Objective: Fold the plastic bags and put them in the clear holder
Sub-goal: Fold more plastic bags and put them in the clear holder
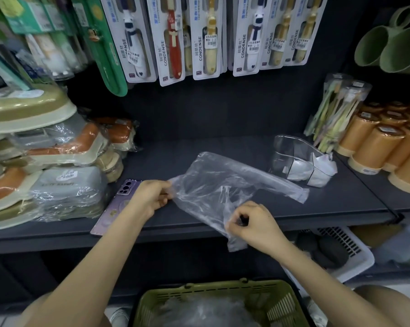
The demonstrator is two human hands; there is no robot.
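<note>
On the dark grey shelf, a clear plastic bag lies partly spread out. Its far end rests flat on the shelf surface and its near end hangs a little over the front edge. The left hand holds the bag's left edge, with its fingers closed in a pinch on the film. The right hand holds the near corner at the shelf's front edge, its fingers curled tight around a bunched fold of plastic.

Beyond the bag and to the right stands the clear holder, near the bag's far end but not touching it. Whitish folded bags already sit in its lower compartments.

A purple phone lies face down on the shelf, partly under the left forearm. Below the shelf, close to the person, an olive-green basket holds a heap of loose plastic bags. Carded toothbrushes hang above the shelf. Orange cups are stacked at the right, and a clear tube of toothbrushes stands just behind the holder.
</note>
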